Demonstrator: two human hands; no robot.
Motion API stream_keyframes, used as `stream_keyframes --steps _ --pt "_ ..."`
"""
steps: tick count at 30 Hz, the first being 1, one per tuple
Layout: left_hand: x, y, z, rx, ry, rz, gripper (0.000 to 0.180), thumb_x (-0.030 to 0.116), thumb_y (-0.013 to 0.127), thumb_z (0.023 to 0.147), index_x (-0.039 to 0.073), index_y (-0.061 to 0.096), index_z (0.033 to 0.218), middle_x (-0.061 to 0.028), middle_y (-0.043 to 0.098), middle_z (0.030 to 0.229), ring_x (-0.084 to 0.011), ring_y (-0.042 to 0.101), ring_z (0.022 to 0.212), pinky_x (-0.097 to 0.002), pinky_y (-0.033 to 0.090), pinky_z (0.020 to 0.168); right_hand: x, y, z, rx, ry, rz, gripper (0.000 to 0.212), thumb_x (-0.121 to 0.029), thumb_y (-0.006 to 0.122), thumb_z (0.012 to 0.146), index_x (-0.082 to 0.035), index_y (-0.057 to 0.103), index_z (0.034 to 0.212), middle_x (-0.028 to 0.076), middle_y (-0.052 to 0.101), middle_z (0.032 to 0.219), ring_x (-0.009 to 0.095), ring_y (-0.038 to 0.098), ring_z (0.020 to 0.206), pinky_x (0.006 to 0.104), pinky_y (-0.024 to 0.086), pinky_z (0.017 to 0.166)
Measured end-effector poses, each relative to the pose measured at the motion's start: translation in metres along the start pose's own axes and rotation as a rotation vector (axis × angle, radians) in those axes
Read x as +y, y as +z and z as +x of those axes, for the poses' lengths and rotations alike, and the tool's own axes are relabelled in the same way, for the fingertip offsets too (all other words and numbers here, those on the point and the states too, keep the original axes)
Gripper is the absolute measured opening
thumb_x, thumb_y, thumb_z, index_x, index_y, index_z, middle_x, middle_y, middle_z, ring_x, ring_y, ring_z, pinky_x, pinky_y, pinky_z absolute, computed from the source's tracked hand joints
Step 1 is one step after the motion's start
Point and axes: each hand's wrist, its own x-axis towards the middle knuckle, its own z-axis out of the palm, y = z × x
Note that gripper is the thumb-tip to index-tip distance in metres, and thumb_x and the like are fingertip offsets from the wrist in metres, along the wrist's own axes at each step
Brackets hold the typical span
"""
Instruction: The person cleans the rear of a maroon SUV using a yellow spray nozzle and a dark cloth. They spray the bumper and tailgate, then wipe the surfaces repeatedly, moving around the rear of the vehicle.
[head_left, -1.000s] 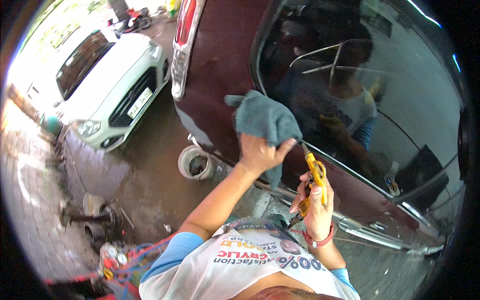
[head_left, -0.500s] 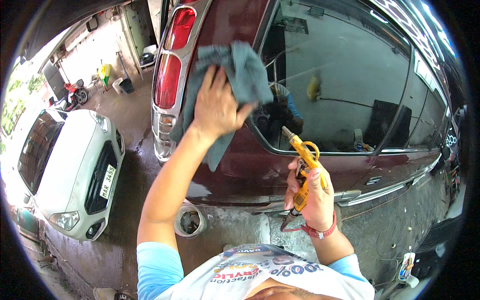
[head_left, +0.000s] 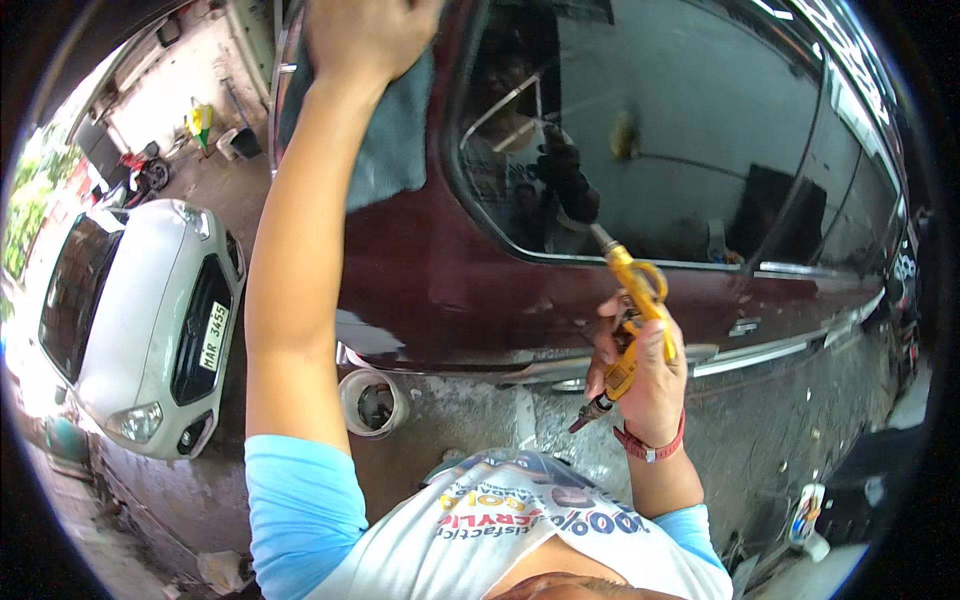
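At the upper edge, my left hand (head_left: 370, 40) lies over a blue-grey cloth (head_left: 398, 145), holding it against the maroon car's rear corner. The fingertips run out of the picture; the cloth hangs down below the palm over the paint. Lower right, my right hand (head_left: 650, 385) is wrapped round a yellow air blow gun (head_left: 628, 365) with a metal tip. Its nozzle points up and left, in front of the lower edge of the dark side window (head_left: 690, 170). The maroon body panel (head_left: 450, 290) stretches between the two hands. A red strap watch (head_left: 655, 450) is on my right wrist.
A white pail (head_left: 350, 405) stands on the wet floor below the car's corner. To the left a white car (head_left: 150, 300) is parked. Farther back are a red motorcycle (head_left: 150, 170) and a dark bucket (head_left: 245, 142). A bottle (head_left: 807, 515) stands at lower right.
My left hand has moved up and slightly left with the cloth, and its forearm now covers the tail lights. My right hand and the blow gun have shifted slightly right.
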Motion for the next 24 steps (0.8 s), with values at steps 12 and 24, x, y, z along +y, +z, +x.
stream_keyframes --steps 12,24 --pt "0.047 -0.115 -0.334 -0.665 0.105 -0.169 0.073 0.049 0.066 0.098 0.002 0.055 0.154 -0.0268 0.048 0.164 -0.0491 0.037 0.156 -0.0678 0.019 0.129 0.073 -0.114 -0.064 0.214 0.405 0.0 0.042 -0.044 0.056 0.116 -0.003 0.064 0.121 -0.001 0.053 0.078 0.01 0.063 0.056 0.0236 0.05 0.051" --pt "0.373 -0.023 -0.227 -0.663 0.393 -0.644 0.026 0.04 0.073 0.099 0.017 0.081 0.109 -0.0043 0.078 0.108 -0.0249 0.07 0.107 -0.0464 0.049 0.105 0.051 -0.218 -0.094 0.694 0.076 0.115 0.05 -0.05 0.057 0.114 -0.001 0.063 0.123 0.003 0.056 0.078 0.015 0.062 0.051 0.0267 0.052 0.048"
